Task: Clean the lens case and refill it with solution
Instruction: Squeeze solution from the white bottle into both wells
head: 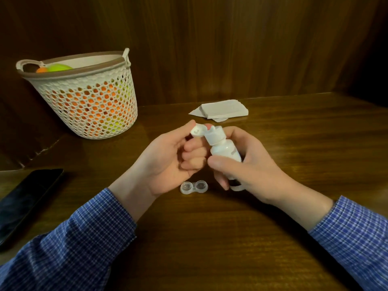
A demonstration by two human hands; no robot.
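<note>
My right hand [249, 164] grips a small white solution bottle [225, 149], tilted a little to the left above the table. Its flip cap [197, 130] stands swung open to the left. My left hand [165, 160] has its fingers curled, with the thumb tip and a finger pinching that open cap. The clear lens case [194, 187] lies on the table just below and between my hands, both wells uncovered and facing up. A white ring-shaped piece [236, 187] shows under my right hand; what it is I cannot tell.
A folded stack of white tissues [222, 110] lies behind my hands near the wooden wall. A white mesh basket [88, 97] with orange and green items stands at the back left. A dark phone [23, 200] lies at the left edge.
</note>
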